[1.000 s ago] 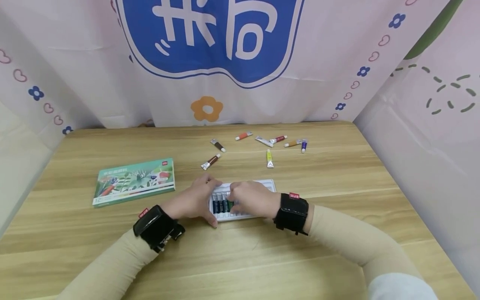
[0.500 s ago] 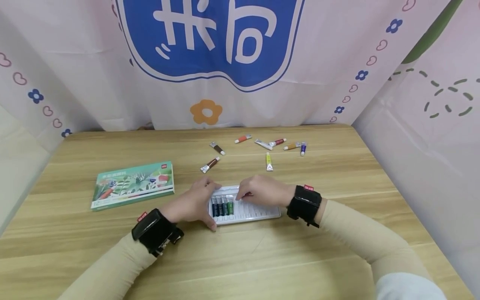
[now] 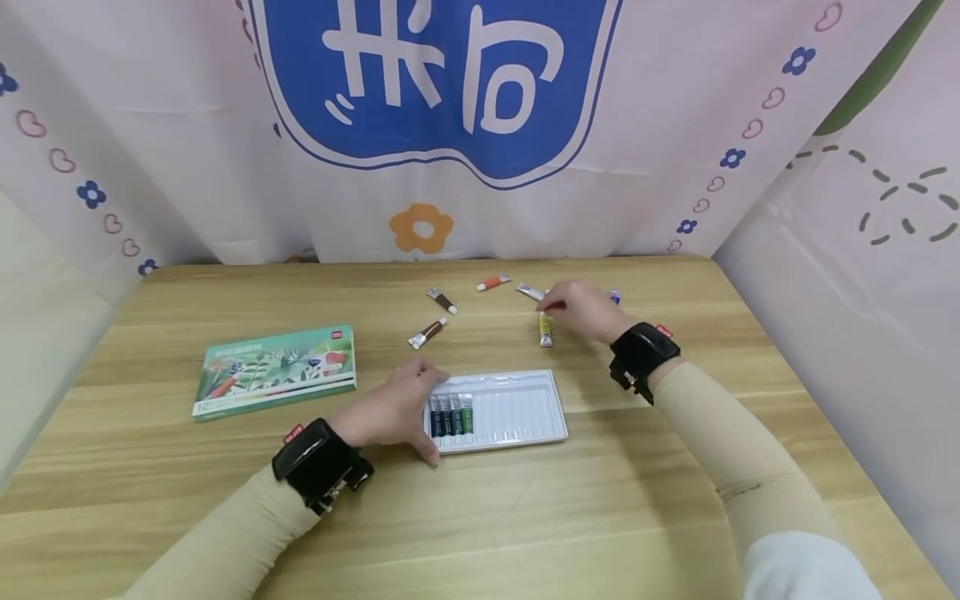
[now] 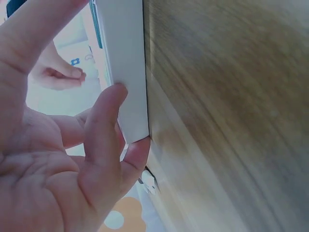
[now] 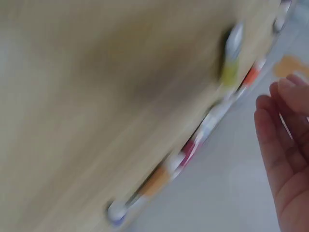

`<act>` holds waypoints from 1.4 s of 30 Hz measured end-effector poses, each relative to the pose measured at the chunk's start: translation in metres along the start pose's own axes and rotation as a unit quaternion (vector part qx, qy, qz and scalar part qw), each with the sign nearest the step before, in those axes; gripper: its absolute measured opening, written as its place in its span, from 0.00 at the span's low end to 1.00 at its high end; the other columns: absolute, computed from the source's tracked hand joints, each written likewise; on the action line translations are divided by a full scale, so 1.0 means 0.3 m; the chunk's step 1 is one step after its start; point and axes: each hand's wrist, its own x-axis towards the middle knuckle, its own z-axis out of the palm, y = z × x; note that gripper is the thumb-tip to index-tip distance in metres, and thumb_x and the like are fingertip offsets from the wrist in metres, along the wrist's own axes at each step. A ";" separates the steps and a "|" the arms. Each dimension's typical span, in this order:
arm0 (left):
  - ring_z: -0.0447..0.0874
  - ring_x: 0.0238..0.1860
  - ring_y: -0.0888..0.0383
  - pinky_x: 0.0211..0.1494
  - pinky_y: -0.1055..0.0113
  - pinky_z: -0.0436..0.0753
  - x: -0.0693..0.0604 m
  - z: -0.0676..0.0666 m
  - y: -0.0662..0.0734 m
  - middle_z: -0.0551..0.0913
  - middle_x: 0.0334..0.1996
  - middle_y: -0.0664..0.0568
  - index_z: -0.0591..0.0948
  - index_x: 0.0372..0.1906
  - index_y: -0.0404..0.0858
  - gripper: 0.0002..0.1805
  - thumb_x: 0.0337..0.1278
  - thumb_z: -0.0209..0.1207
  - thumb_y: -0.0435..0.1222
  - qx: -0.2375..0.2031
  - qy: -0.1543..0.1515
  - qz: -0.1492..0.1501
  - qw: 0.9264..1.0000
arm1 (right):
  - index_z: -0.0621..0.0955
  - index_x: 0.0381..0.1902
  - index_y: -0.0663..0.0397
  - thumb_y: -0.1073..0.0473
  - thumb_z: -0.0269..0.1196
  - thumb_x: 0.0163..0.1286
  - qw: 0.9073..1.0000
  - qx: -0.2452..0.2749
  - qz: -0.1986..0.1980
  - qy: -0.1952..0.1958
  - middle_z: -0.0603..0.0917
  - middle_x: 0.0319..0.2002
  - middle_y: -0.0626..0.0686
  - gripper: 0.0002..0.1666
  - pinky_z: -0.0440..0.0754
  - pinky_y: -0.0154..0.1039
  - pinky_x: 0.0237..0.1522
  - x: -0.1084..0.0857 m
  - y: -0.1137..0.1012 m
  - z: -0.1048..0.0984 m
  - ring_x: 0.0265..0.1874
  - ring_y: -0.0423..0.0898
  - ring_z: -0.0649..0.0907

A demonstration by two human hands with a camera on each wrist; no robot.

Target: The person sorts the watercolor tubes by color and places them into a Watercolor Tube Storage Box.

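A white plastic paint tray (image 3: 517,417) lies on the wooden table, several dark and green paint tubes (image 3: 452,421) side by side in its left slots. My left hand (image 3: 393,408) grips the tray's left end; the left wrist view shows fingers against its white side wall (image 4: 128,63). Beyond the tray, my right hand (image 3: 588,310) hovers by a yellow paint tube (image 3: 545,331). Loosely bent, its fingers (image 5: 270,133) hold nothing in the blurred right wrist view. That hand partly hides a silver-white tube (image 3: 529,292) and a blue-purple one (image 3: 615,297) in the head view.
Left of the tray lies a green illustrated paint box (image 3: 277,371). Farther back are a reddish-brown tube (image 3: 429,333), a dark brown tube (image 3: 442,301) and an orange tube (image 3: 493,283). A printed curtain (image 3: 337,208) hangs behind the table's back edge.
My right hand has left the tray and moved back and right to the yellow tube, uncovering the tray's right slots. The left hand keeps its hold on the tray.
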 end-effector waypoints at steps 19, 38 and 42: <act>0.66 0.66 0.40 0.70 0.45 0.72 0.016 0.035 0.020 0.66 0.66 0.36 0.68 0.73 0.30 0.65 0.18 0.88 0.43 0.001 0.001 0.005 1.000 | 0.89 0.44 0.63 0.68 0.66 0.69 0.988 -0.091 0.124 0.017 0.88 0.45 0.60 0.08 0.81 0.53 0.54 0.068 0.188 -0.015 0.48 0.57 0.85; 0.66 0.66 0.38 0.69 0.42 0.73 -0.005 0.015 0.004 0.65 0.68 0.33 0.68 0.73 0.29 0.65 0.19 0.87 0.42 0.002 -0.007 -0.003 1.000 | 0.74 0.63 0.64 0.73 0.67 0.67 0.988 0.145 0.041 0.045 0.85 0.46 0.61 0.27 0.87 0.43 0.43 -0.084 -0.094 0.070 0.42 0.54 0.86; 0.66 0.66 0.38 0.69 0.42 0.73 -0.002 0.005 0.004 0.65 0.67 0.33 0.67 0.73 0.28 0.65 0.19 0.87 0.42 0.002 -0.006 -0.002 1.000 | 0.73 0.63 0.65 0.75 0.67 0.66 0.954 0.294 0.052 0.005 0.82 0.45 0.61 0.29 0.88 0.41 0.40 -0.123 -0.191 0.109 0.39 0.53 0.86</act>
